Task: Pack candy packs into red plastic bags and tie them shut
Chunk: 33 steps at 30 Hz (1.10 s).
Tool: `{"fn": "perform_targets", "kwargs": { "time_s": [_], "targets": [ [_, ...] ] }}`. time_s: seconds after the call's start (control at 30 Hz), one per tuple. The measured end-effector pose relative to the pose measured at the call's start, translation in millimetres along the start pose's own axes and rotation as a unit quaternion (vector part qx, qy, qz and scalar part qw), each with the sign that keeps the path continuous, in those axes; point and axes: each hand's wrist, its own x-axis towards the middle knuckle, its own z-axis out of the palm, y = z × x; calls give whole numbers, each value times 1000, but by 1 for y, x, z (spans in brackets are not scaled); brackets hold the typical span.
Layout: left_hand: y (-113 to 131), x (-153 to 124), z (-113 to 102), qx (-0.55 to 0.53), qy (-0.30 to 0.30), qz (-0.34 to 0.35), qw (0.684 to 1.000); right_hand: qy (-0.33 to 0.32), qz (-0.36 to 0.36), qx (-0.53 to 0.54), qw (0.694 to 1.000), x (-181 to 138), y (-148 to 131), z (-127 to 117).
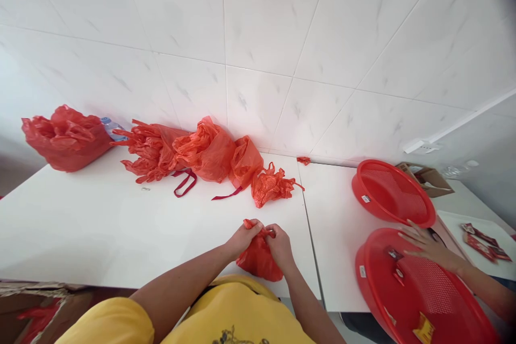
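Left hand (pixel 243 239): thumb and fingers pinched together on the gathered top of one small red plastic bag (pixel 258 262). Right hand (pixel 281 247): fingers curled, pinching the same top. Bag: between both hands, near edge of white table (pixel 181 242).

1. The left forearm (pixel 183 279) slanted up and rightward in front of the torso, ending in a nearly straight left wrist (pixel 228 250).
2. The left hand (pixel 243 239) had its thumb and fingers (pixel 255 230) drawn together in a pinch.
3. The right forearm (pixel 308 301) angled up and leftward.
4. The right hand (pixel 281 247) mirrored that grip, its fingers curled inward against the thumb.
5. Both hands stood close together, thumb sides facing, just apart.
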Motion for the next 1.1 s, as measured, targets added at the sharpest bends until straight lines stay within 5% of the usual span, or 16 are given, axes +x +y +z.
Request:
{"fn": "perform_targets", "kwargs": {
  "time_s": [0.17, 0.33, 0.5, 0.77, 0.93, 1.1],
  "targets": [
    [6, -3, 5, 19, -25, 25, 999, 41, 1, 7, 999, 4, 3, 5],
    [2, 1, 2, 175, -36, 61, 982, -21, 26, 102, 994, 2, 4, 2],
    [-4, 7, -4, 279, 8, 73, 957, -107, 80, 399, 907, 1, 6, -15],
    [0, 10, -40, 443, 67, -18, 894, 56, 169, 483, 857, 9, 58, -56],
    [2, 9, -57, 492, 54, -50, 868, 79, 208, 452, 864, -4, 86, -61],
    [-5, 12, -36, 496, -57, 51, 865, -2, 208, 379, 902, -21, 76, -40]
  ]
}}
